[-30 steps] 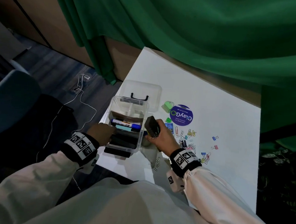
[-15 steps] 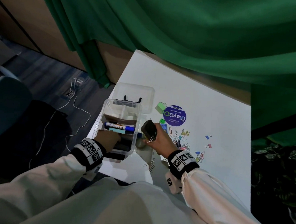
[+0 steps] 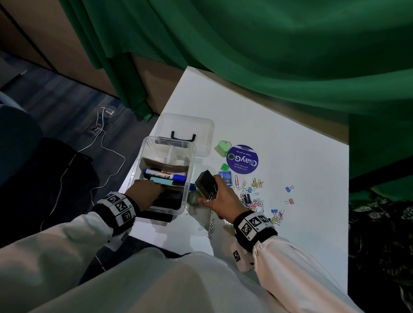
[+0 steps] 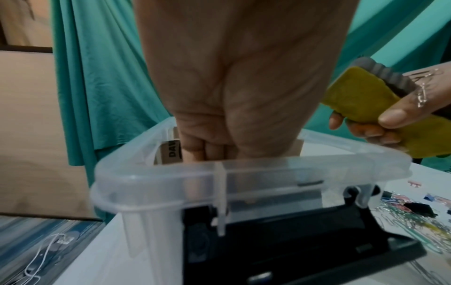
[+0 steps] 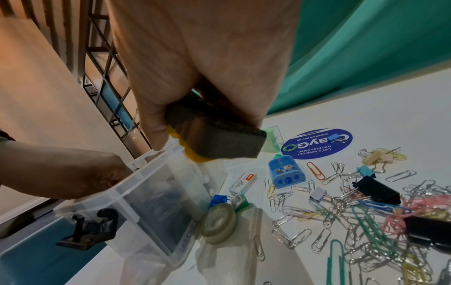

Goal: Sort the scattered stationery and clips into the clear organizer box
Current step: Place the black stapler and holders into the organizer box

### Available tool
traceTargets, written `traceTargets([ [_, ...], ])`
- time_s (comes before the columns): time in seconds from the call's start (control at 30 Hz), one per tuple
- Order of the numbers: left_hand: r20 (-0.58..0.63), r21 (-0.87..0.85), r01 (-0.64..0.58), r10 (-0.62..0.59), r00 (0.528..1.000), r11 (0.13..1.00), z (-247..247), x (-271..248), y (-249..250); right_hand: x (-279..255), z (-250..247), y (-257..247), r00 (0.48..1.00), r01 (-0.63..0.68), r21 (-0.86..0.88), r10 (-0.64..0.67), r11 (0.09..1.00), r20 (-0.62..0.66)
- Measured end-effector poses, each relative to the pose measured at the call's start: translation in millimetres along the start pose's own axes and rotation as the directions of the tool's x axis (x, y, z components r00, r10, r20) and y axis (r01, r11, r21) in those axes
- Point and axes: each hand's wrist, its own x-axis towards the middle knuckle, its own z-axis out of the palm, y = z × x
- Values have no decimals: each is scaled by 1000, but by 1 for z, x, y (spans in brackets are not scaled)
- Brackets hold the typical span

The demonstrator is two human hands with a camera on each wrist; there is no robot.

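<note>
The clear organizer box (image 3: 140,160) stands at the table's left edge, with markers (image 3: 165,174) lying inside. My left hand (image 3: 159,186) reaches over the near rim (image 4: 219,171) into the box, and its fingertips are hidden inside. My right hand (image 3: 213,190) grips a board eraser (image 3: 205,181) with a dark top and yellow felt (image 4: 361,102), just right of the box. A few silver clips cling to the eraser. Loose paper clips (image 5: 354,221) and binder clips (image 5: 377,190) lie scattered on the table to the right.
The box lid (image 3: 185,128) lies behind the box. A tape roll (image 5: 219,219), a staples box (image 5: 244,182), a blue sharpener (image 5: 286,171), a green sharpener (image 3: 223,147) and a purple round sticker (image 3: 242,159) sit nearby. A green curtain (image 3: 279,52) hangs behind. The floor drops off left of the table.
My left hand has moved from the box's outer left side over the rim into its near compartment. My right hand has kept hold of the eraser beside the box.
</note>
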Motion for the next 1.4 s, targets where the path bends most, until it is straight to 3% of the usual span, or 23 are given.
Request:
traceTargets([
  [0.1,6,-158,44,-43,999,986,8,4,-2,0,1,2,1000,8,-12,-8,1000,-2],
  [0.17,26,-378,90,-86,996,921,11,6,-3,1,1,3,1000,7,-22,-7,1000,-4],
  [0.2,51,-540,126,-117,992,832,12,4,-2,1,1,5,1000,3,-26,-4,1000,-3],
  [0.27,56,-823,133,-154,986,552,18,-1,-2,1,0,7,1000,0,-32,0,999,3],
  [0.33,38,-891,93,-130,991,445,22,-7,-3,1,0,8,1000,-1,-33,2,999,16],
  [0.4,34,-835,62,-60,998,546,25,-11,-5,0,-1,10,1000,-1,-41,2,999,25],
  [0.47,22,-671,23,-11,1000,741,26,-12,-5,1,0,11,1000,-1,-50,3,999,28],
  [0.5,-15,-613,-12,4,1000,790,26,-12,-4,1,1,11,1000,-1,-55,3,998,27],
  [0.6,-100,-470,-96,55,994,877,22,-13,4,1,1,12,1000,-1,-74,3,997,22],
  [0.73,-98,-336,-79,49,994,939,10,-9,9,0,2,11,1000,-3,-94,5,996,28],
  [1.1,2,-211,58,-59,998,976,-11,-1,20,-2,-1,13,999,-6,-64,9,998,41],
  [1.2,-101,-285,10,-40,994,959,-23,-6,35,-4,-3,16,1000,15,-76,-14,997,15],
  [1.23,-171,-360,-8,-58,984,933,-31,-7,43,-4,-3,16,1000,26,-90,-26,996,4],
  [1.3,-231,-596,-26,-141,963,802,-49,-3,61,-4,-1,17,999,42,-116,-44,992,-20],
  [1.4,-179,-816,-40,-185,966,577,-67,14,80,-6,-1,14,991,126,-122,-130,985,-30],
])
